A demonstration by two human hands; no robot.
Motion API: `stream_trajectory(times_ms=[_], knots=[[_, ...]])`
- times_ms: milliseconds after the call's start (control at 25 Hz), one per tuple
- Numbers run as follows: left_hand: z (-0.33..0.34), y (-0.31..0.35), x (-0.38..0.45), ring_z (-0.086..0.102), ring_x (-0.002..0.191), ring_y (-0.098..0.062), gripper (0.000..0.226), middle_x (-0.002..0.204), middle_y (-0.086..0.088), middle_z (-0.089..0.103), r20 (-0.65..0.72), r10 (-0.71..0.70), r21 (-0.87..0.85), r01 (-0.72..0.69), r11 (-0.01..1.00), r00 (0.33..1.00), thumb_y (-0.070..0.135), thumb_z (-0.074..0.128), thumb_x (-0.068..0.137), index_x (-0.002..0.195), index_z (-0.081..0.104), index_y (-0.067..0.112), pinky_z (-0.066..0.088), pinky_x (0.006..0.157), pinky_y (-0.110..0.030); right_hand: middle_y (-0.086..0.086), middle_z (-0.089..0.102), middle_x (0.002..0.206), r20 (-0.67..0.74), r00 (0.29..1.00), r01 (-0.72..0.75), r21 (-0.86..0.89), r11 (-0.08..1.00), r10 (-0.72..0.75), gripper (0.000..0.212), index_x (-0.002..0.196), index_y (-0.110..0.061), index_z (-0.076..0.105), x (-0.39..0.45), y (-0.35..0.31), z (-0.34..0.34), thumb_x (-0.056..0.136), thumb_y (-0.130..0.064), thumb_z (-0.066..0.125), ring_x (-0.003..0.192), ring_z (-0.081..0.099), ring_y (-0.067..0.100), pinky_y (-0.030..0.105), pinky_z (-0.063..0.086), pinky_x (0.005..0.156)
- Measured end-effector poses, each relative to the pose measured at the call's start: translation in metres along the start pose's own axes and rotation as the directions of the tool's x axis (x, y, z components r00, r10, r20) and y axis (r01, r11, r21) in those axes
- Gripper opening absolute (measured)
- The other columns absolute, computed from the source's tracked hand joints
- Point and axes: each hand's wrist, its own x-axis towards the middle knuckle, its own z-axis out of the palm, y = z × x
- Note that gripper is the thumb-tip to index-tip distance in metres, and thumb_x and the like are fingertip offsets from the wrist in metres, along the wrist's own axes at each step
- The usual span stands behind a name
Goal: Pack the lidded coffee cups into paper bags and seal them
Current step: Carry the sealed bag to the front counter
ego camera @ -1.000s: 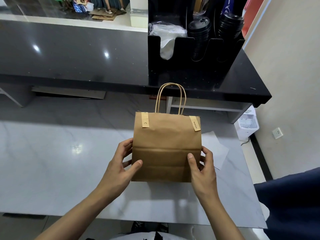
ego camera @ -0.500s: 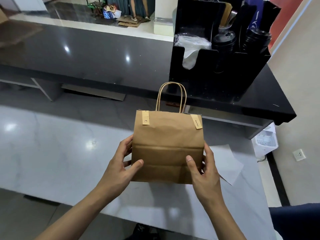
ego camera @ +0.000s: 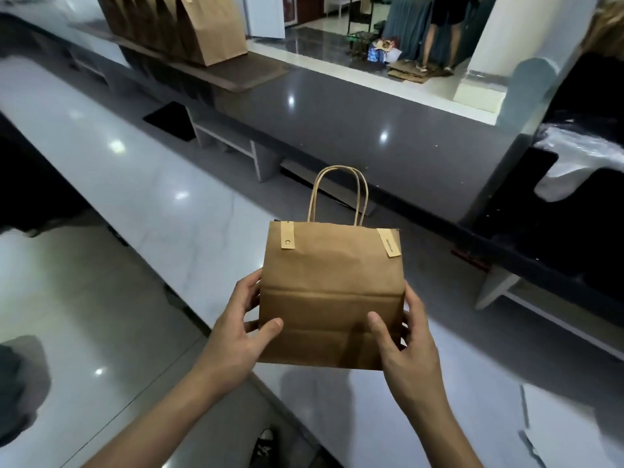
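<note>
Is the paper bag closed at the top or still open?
Closed. The paper bag has its top edges pressed flat together, with two sticker strips folded over the rim. The handles stick up above it.

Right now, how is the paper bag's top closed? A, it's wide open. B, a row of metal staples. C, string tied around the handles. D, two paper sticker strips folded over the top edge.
D: two pale sticker strips fold over the top edge of the paper bag, one near each corner.
</note>
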Motion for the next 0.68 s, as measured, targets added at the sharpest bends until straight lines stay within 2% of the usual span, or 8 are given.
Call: stream_trajectory(times_ms=[120, 240, 320, 400, 520, 600, 680], knots=[[-0.035, -0.004, -0.006, 0.051, 0.130, 0.000, 0.067, 0.134, 0.027, 0.057, -0.085, -0.016, -0.060, 0.011, 0.998, 0.996, 0.022, 0.070, 0.084, 0.129, 0.046, 0.064, 0.051, 0.091, -0.024, -0.029, 0.056, 0.121, 0.096, 0.995, 0.033, -0.016, 0.999, -0.031, 0.064, 0.143, -0.062, 0.033, 0.012, -0.014, 0.038, 0.091, -0.047, 0.066, 0.107, 0.061, -0.002, 0.029, 0.057, 0.085], [-0.072, -0.011, -0.009, 0.054, 0.131, -0.005, 0.065, 0.135, 0.026, 0.058, -0.156, -0.027, -0.082, 0.014, 0.997, 0.987, 0.025, 0.068, 0.081, 0.130, 0.046, 0.063, 0.048, 0.094, -0.022, -0.026, 0.058, 0.118, 0.171, 0.983, 0.072, -0.015, 0.997, -0.068, 0.064, 0.142, -0.063, 0.033, 0.020, -0.027, 0.078, 0.091, -0.045, 0.067, 0.099, 0.063, -0.004, 0.029, 0.058, 0.081], [-0.102, -0.017, -0.009, 0.056, 0.128, -0.003, 0.065, 0.131, 0.030, 0.059, -0.203, -0.034, -0.085, 0.017, 0.996, 0.979, 0.026, 0.069, 0.082, 0.128, 0.046, 0.066, 0.048, 0.097, -0.026, -0.027, 0.057, 0.117, 0.216, 0.972, 0.097, -0.022, 0.995, -0.090, 0.065, 0.143, -0.063, 0.032, 0.025, -0.038, 0.110, 0.091, -0.045, 0.067, 0.098, 0.063, -0.006, 0.026, 0.057, 0.078], [-0.132, -0.025, -0.008, 0.055, 0.127, 0.002, 0.068, 0.130, 0.032, 0.059, -0.238, -0.029, -0.078, 0.010, 0.997, 0.971, 0.020, 0.074, 0.088, 0.134, 0.045, 0.060, 0.048, 0.099, -0.026, -0.026, 0.058, 0.115, 0.241, 0.964, 0.122, -0.028, 0.992, -0.112, 0.065, 0.143, -0.062, 0.032, 0.028, -0.048, 0.143, 0.092, -0.043, 0.067, 0.097, 0.063, -0.007, 0.026, 0.057, 0.078], [-0.180, -0.039, -0.005, 0.051, 0.127, 0.010, 0.068, 0.128, 0.037, 0.057, -0.276, -0.026, -0.057, 0.011, 0.998, 0.961, 0.008, 0.068, 0.094, 0.136, 0.041, 0.054, 0.048, 0.094, -0.013, -0.026, 0.057, 0.117, 0.281, 0.952, 0.140, -0.043, 0.989, -0.122, 0.065, 0.142, -0.063, 0.031, 0.031, -0.063, 0.196, 0.091, -0.046, 0.067, 0.100, 0.064, 0.001, 0.034, 0.060, 0.083], [-0.214, -0.045, -0.002, 0.050, 0.127, 0.011, 0.069, 0.127, 0.039, 0.057, -0.299, -0.020, -0.051, 0.005, 0.999, 0.954, 0.008, 0.067, 0.095, 0.133, 0.042, 0.059, 0.048, 0.088, -0.008, -0.023, 0.058, 0.120, 0.300, 0.945, 0.150, -0.047, 0.988, -0.129, 0.065, 0.142, -0.063, 0.031, 0.032, -0.073, 0.232, 0.090, -0.048, 0.067, 0.104, 0.064, 0.005, 0.037, 0.061, 0.086], [-0.246, -0.052, 0.001, 0.049, 0.127, 0.011, 0.073, 0.129, 0.039, 0.056, -0.320, -0.023, -0.045, 0.009, 0.999, 0.947, 0.009, 0.068, 0.095, 0.126, 0.042, 0.069, 0.049, 0.087, -0.009, -0.018, 0.059, 0.122, 0.318, 0.939, 0.159, -0.050, 0.986, -0.135, 0.065, 0.143, -0.062, 0.031, 0.033, -0.084, 0.268, 0.090, -0.049, 0.067, 0.106, 0.064, 0.007, 0.038, 0.061, 0.087]])
